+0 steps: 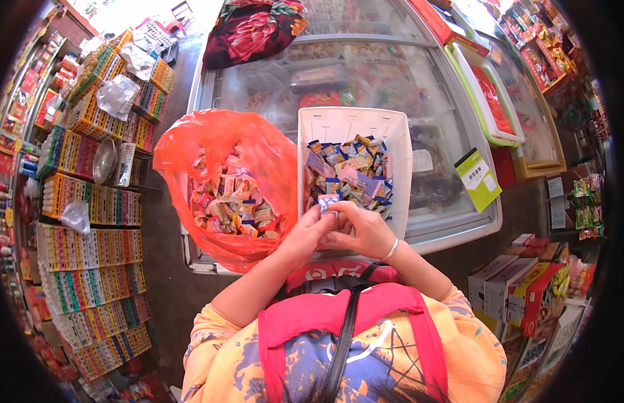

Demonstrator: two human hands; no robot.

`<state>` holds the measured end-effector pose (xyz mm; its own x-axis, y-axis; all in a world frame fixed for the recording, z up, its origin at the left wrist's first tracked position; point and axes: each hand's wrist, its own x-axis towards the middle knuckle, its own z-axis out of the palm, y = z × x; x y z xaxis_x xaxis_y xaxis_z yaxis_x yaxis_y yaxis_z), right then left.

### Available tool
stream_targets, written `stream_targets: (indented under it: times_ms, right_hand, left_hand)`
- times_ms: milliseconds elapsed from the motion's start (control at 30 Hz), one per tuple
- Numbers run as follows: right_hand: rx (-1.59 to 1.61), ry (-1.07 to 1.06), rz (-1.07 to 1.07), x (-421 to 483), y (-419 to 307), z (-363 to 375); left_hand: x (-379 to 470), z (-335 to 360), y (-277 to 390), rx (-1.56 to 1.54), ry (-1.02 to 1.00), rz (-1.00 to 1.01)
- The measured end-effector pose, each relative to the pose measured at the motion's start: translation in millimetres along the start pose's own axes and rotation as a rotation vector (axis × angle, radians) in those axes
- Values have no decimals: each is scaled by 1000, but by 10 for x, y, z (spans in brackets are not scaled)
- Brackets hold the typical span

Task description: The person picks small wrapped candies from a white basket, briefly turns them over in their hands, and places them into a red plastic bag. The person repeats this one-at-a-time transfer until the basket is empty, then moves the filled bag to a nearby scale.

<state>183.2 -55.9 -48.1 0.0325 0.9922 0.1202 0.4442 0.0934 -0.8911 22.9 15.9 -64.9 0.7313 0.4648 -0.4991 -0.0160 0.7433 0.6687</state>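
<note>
Both my hands meet over the near end of a white plastic basket (403,176). My left hand (307,234) and my right hand (364,229) pinch a small blue-and-white wrapped candy (329,201) between their fingertips. Below and beyond them, many small wrapped candies (359,163) in blue, yellow and lilac wrappers lie in the basket. To the left, touching the basket, a red plastic bag (226,126) gapes wide, with a heap of mixed wrapped candies (236,196) inside. Basket and bag both rest on a glass-topped chest freezer.
The chest freezer (448,232) has a floral cloth (254,30) at its far left and a green-and-white booklet (478,179) at its right. Stacked egg trays (90,247) line the left side. A green-rimmed white tub (513,136) and cardboard boxes (498,287) are at the right.
</note>
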Motion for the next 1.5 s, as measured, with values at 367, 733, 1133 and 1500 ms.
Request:
stream_targets:
  times_ms: [367, 733, 1133, 1500]
  right_hand:
    - [-617, 334, -115, 293, 538, -223]
    - [669, 195, 345, -5, 160, 105]
    - [344, 68, -35, -67, -13, 175]
    - [589, 91, 307, 33, 267, 21]
  left_hand:
    - [63, -79, -85, -142, 27, 9]
    - [23, -26, -122, -212, -7, 181]
    - [-280, -88, -25, 2, 267, 397]
    - [-483, -560, 332, 6, 408, 563]
